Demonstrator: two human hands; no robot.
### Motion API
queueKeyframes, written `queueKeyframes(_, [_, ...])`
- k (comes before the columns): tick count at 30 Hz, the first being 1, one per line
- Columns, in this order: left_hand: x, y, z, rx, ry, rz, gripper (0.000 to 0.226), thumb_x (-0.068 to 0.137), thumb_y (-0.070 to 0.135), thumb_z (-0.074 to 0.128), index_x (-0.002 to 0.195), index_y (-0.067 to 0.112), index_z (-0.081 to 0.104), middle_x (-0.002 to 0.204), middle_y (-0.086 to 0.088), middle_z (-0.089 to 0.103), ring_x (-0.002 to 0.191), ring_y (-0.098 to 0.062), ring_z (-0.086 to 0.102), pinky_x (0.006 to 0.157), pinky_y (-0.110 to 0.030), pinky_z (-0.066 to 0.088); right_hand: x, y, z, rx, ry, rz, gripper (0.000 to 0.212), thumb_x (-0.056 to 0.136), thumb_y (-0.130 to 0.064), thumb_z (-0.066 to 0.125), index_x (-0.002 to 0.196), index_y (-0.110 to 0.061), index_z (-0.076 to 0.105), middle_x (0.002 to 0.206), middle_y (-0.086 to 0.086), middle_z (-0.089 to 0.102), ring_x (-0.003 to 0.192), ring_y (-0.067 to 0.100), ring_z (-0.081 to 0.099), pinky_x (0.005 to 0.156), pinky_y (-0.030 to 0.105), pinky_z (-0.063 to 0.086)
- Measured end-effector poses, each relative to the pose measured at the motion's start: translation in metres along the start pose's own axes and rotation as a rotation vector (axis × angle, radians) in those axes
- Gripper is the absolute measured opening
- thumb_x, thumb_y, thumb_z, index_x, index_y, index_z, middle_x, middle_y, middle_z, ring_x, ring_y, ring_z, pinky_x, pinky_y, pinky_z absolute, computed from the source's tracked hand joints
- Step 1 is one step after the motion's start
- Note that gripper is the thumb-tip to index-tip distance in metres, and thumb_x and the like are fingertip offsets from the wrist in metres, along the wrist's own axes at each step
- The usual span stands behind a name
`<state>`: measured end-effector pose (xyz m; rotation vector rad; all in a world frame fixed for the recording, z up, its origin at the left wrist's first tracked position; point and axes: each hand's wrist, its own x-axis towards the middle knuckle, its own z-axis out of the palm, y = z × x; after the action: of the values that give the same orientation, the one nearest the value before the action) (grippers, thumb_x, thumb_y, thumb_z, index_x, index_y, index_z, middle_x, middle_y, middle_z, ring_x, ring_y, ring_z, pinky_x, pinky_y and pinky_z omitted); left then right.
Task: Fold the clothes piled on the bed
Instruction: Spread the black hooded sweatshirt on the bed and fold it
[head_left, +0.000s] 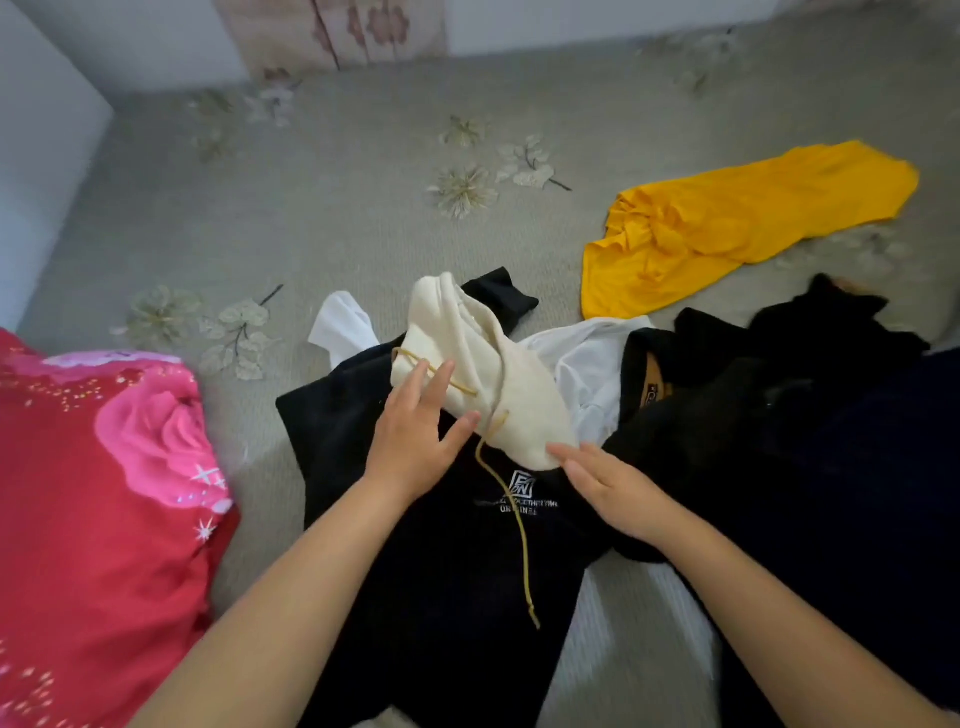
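A black hoodie (447, 571) with a white chest logo lies spread on the bed in front of me. Its cream hood (467, 353) with a yellow drawstring (511, 525) lies bunched above the logo. My left hand (415, 441) reaches to the hood's left side with straight fingers touching the cloth. To the right, my right hand (608, 488) has its fingertips at the hood's lower edge, fingers extended. A white garment (587, 364) and a heap of black clothes (779, 395) lie to the right. A yellow garment (727, 218) lies crumpled farther back.
The bed has a grey sheet (322, 208) with a flower print. A red and pink rose-patterned quilt (93, 493) is bunched at the left. A white wall (41, 156) bounds the bed at the left and back.
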<state>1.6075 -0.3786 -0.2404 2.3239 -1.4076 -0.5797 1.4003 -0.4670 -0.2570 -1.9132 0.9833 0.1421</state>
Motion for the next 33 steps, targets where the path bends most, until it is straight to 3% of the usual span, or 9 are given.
queueKeyframes(3, [0.015,-0.007,0.007,0.153,-0.029,-0.042,0.064,0.092,0.047,0.041,0.146,0.025,0.016,0.153,-0.010,0.013,0.140,-0.027,0.010,0.109,-0.045,0.022,0.014,0.008,0.022,-0.213,0.093,0.169,0.058,0.093,-0.043,0.042,0.144,-0.036,0.016,0.125,0.005,0.046,0.115,0.026,0.049,0.092,0.036,0.044])
queueKeyframes(6, [0.028,-0.022,0.010,0.067,0.049,-0.115,0.065,0.092,0.040,0.044,0.146,0.018,0.015,0.150,-0.014,0.020,0.138,-0.030,0.017,0.107,-0.046,0.026,0.021,0.013,0.031,-0.275,0.155,0.293,0.070,0.090,-0.047,0.047,0.145,-0.039,0.006,0.115,0.009,0.055,0.104,0.027,0.055,0.086,0.038,0.048])
queueKeyframes(11, [0.047,-0.054,0.011,0.059,0.071,-0.141,0.064,0.095,0.035,0.041,0.146,0.008,0.015,0.149,-0.015,0.025,0.139,-0.029,0.019,0.111,-0.043,0.020,0.033,0.013,-0.006,-0.220,0.662,0.089,0.050,0.084,-0.021,0.064,0.131,-0.017,0.047,0.095,0.017,0.061,0.091,0.037,0.059,0.075,0.041,0.047])
queueKeyframes(15, [0.072,-0.063,0.020,0.149,0.001,-0.061,0.068,0.092,0.042,0.041,0.147,0.015,0.011,0.151,-0.013,0.021,0.141,-0.028,0.014,0.112,-0.047,0.020,0.065,0.022,-0.056,-0.517,0.987,0.034,0.071,0.055,-0.019,0.087,0.116,-0.011,0.053,0.063,0.020,0.051,0.053,0.035,0.053,0.050,0.037,0.045])
queueKeyframes(20, [0.110,-0.051,0.032,0.315,-0.127,-0.166,0.070,0.092,0.054,0.032,0.147,0.025,0.000,0.152,-0.014,0.013,0.141,-0.029,0.004,0.113,-0.048,0.012,0.080,0.046,-0.034,-0.665,0.794,0.212,0.086,0.037,-0.034,0.092,0.113,-0.005,0.062,0.065,0.019,0.053,0.052,0.034,0.053,0.044,0.035,0.044])
queueKeyframes(24, [0.122,-0.060,0.045,0.364,-0.278,-0.208,0.066,0.092,0.057,0.028,0.146,0.030,0.002,0.152,-0.009,0.017,0.142,-0.027,0.004,0.113,-0.048,0.004,0.075,0.076,-0.019,-0.599,0.619,0.292,0.074,0.075,-0.036,0.073,0.139,-0.021,0.040,0.098,0.022,0.055,0.082,0.038,0.053,0.060,0.038,0.047])
queueKeyframes(27, [0.127,-0.066,0.047,0.224,-0.266,-0.124,0.064,0.091,0.050,0.041,0.144,0.023,0.017,0.119,-0.008,0.053,0.113,-0.026,0.048,0.100,-0.040,0.033,0.079,0.084,-0.014,-0.579,0.615,0.171,0.068,0.061,-0.022,0.085,0.124,-0.018,0.059,0.075,0.022,0.056,0.057,0.037,0.053,0.040,0.029,0.036])
queueKeyframes(31, [0.115,-0.063,0.042,0.073,-0.136,-0.056,0.065,0.088,0.038,0.055,0.143,0.024,0.022,0.085,-0.001,0.050,0.080,-0.018,0.048,0.073,-0.029,0.037,0.081,0.089,-0.012,-0.592,0.607,0.074,0.068,0.052,-0.016,0.089,0.116,-0.016,0.064,0.059,0.013,0.050,0.034,0.021,0.040,0.036,0.011,0.006])
queueKeyframes(33, [0.108,-0.059,0.034,0.048,-0.182,0.002,0.073,0.089,0.036,0.055,0.146,0.031,0.010,0.083,-0.001,0.053,0.079,-0.017,0.051,0.070,-0.027,0.036,0.077,0.085,-0.016,-0.540,0.565,0.070,0.068,0.060,-0.015,0.085,0.122,-0.016,0.059,0.062,0.013,0.054,0.036,0.022,0.044,0.033,0.014,0.012])
